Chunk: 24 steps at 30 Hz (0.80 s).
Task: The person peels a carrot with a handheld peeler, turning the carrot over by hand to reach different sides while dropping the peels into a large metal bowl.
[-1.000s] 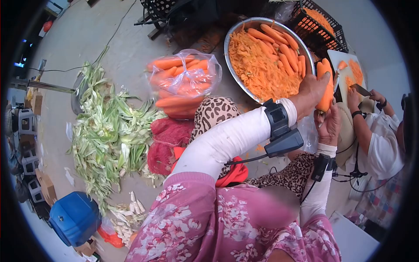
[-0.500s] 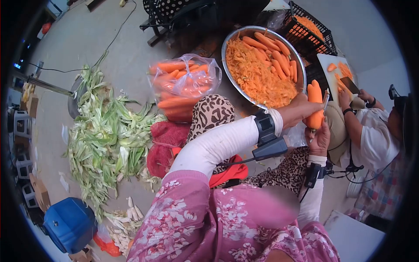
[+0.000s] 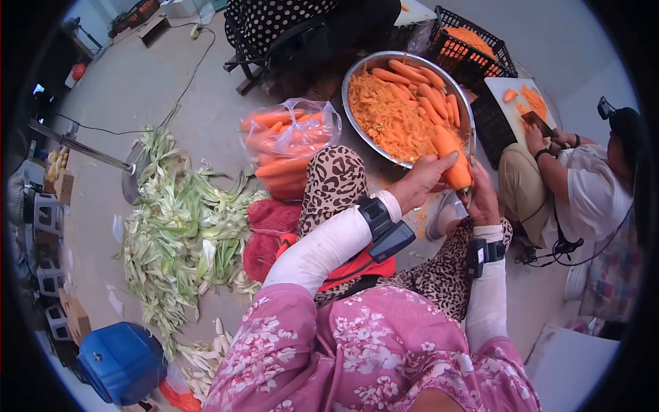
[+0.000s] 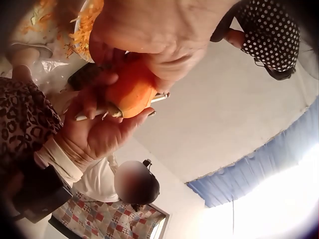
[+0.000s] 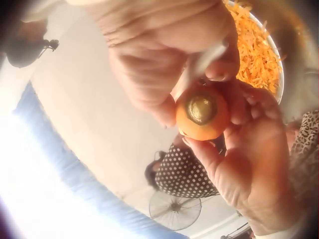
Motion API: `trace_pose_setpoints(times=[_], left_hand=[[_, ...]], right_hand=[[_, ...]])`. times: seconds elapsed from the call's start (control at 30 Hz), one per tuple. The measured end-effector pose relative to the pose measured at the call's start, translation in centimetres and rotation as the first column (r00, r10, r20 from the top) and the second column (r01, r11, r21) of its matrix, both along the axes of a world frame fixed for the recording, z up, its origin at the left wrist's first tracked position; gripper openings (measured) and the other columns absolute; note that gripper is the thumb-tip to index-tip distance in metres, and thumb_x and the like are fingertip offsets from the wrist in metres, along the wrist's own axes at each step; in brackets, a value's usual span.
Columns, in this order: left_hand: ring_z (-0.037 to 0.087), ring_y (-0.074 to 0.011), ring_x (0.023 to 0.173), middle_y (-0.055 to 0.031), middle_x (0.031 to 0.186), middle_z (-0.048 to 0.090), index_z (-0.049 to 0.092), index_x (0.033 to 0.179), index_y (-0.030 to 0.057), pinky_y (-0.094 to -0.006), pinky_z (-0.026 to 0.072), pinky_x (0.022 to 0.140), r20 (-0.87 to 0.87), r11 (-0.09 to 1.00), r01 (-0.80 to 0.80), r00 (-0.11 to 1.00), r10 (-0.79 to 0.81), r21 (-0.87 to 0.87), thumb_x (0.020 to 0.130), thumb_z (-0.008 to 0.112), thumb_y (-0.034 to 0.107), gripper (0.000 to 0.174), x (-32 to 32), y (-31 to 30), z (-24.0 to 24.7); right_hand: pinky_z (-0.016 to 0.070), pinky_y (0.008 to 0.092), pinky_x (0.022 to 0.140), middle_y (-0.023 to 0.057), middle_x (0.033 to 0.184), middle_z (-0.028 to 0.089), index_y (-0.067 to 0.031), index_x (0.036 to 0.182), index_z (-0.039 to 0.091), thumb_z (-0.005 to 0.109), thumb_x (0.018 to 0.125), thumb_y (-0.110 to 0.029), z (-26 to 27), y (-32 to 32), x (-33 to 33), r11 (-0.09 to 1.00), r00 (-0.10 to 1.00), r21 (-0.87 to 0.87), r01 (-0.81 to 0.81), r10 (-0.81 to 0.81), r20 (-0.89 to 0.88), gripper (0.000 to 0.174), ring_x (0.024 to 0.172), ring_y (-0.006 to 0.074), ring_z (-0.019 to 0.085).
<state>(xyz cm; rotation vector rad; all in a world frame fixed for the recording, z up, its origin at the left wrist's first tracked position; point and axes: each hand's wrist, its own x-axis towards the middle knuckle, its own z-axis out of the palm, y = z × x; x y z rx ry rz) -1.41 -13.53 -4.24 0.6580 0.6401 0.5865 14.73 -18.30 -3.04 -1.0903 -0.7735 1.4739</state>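
Note:
A thick peeled carrot (image 3: 449, 152) is tilted over the near rim of the metal basin (image 3: 349, 113). My left hand (image 3: 414, 185) grips it, thumb along its side. My right hand (image 3: 484, 199) is close against the carrot's lower end and holds a slim peeler, mostly hidden in the head view. In the left wrist view the peeler's metal end (image 4: 160, 97) sticks out beyond the carrot. The carrot's stem end (image 5: 201, 108) faces the right wrist camera. Orange peelings (image 3: 384, 123) and several whole carrots (image 3: 434, 103) lie in the basin.
A clear plastic bag of carrots (image 3: 285, 141) stands left of the basin, near a red mesh sack (image 3: 264, 230). Corn husks (image 3: 185, 233) are heaped on the floor. At right another person (image 3: 583, 172) works with a knife at a white cutting board (image 3: 504, 88), near a black crate (image 3: 498, 58).
Both hands have moved left and down in the head view with the carrot, which now leans across the basin's rim. The head view itself has shifted slightly.

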Motion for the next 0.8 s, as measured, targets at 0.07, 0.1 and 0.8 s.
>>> trace_pose_setpoints(times=[0.07, 0.1, 0.8], left_hand=[[0.053, -0.0107, 0.086, -0.0004, 0.101, 0.059, 0.053, 0.118, 0.0116, -0.0298, 0.0426, 0.077, -0.013, 0.999, 0.053, 0.999, -0.053, 0.004, 0.092, 0.054, 0.044, 0.042, -0.1, -0.6, -0.3], [0.053, -0.0107, 0.086, -0.0004, 0.101, 0.059, 0.053, 0.118, 0.0116, -0.0298, 0.0426, 0.077, -0.023, 0.999, 0.054, 0.998, -0.054, 0.006, 0.092, 0.054, 0.044, 0.042, 0.0, -1.1, -0.2], [0.062, -0.0183, 0.082, -0.0105, 0.098, 0.061, 0.050, 0.113, -0.0019, -0.0316, 0.0515, 0.069, -0.010, 0.978, -0.196, 0.980, 0.197, 0.067, 0.095, 0.051, 0.032, 0.038, 2.7, 4.4, 2.9]], right_hand=[[0.0393, 0.0167, 0.037, 0.0051, 0.088, 0.062, -0.0030, 0.117, 0.049, 0.054, 0.092, -0.034, -0.1, 0.1, 0.2, 0.999, 0.993, 0.032, -0.016, 0.012, 0.115, 0.040, 0.056, 0.0071, 0.057], [0.0393, 0.0167, 0.037, 0.0051, 0.088, 0.062, -0.0030, 0.117, 0.049, 0.054, 0.092, -0.034, -0.1, 0.2, 0.2, 0.999, 0.994, 0.034, -0.014, 0.011, 0.106, 0.040, 0.056, 0.0071, 0.057], [0.0339, 0.0164, 0.039, 0.0004, 0.086, 0.058, -0.0021, 0.120, 0.049, 0.067, 0.085, -0.033, 2.1, 2.7, -1.7, 0.975, 0.935, 0.155, 0.161, -0.201, 0.293, 0.049, 0.054, 0.0027, 0.049]])
